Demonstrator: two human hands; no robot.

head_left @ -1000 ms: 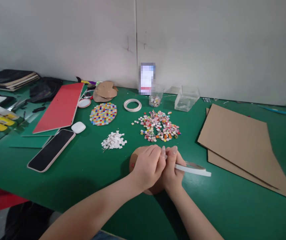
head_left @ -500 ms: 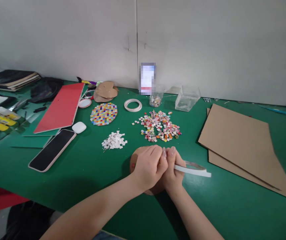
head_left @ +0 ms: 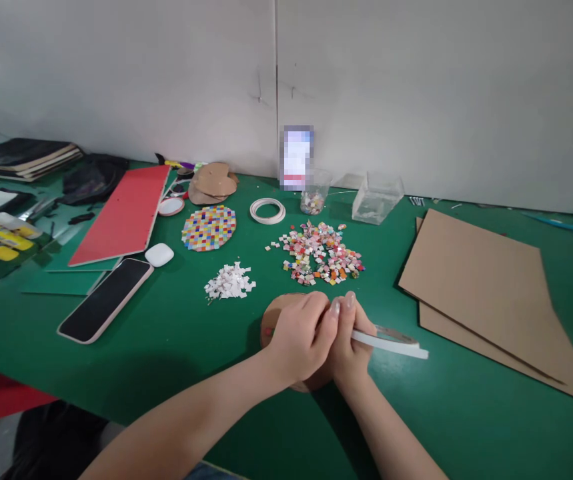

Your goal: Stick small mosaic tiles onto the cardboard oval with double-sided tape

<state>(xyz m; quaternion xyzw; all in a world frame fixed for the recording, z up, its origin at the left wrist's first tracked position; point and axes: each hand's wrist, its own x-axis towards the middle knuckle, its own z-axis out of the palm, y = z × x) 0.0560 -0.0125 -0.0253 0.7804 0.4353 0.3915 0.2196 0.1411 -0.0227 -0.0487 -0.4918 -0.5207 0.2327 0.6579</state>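
Both hands meet above a round brown cardboard piece (head_left: 279,310) that lies on the green table. A thin roll of white tape (head_left: 391,343) sticks out to the right from my right hand (head_left: 351,340), whose fingers are closed around it. My left hand (head_left: 301,333) is closed too, its thumb against the right thumb; whatever it pinches is hidden. A small red spot shows at the cardboard's left side. Just beyond the hands are a heap of colourful small tiles (head_left: 319,250) and a smaller heap of white scraps (head_left: 231,281).
To the right lie cardboard sheets (head_left: 476,280). A phone (head_left: 106,300), a white case (head_left: 159,255) and a red board (head_left: 121,217) are left. Behind stand a tile-covered disc (head_left: 209,229), another tape roll (head_left: 267,211), a plastic cup (head_left: 313,200) and a clear box (head_left: 377,197).
Both hands have shifted very slightly right, and the tape roll's outer end sits a little lower. The grip of each hand looks the same.
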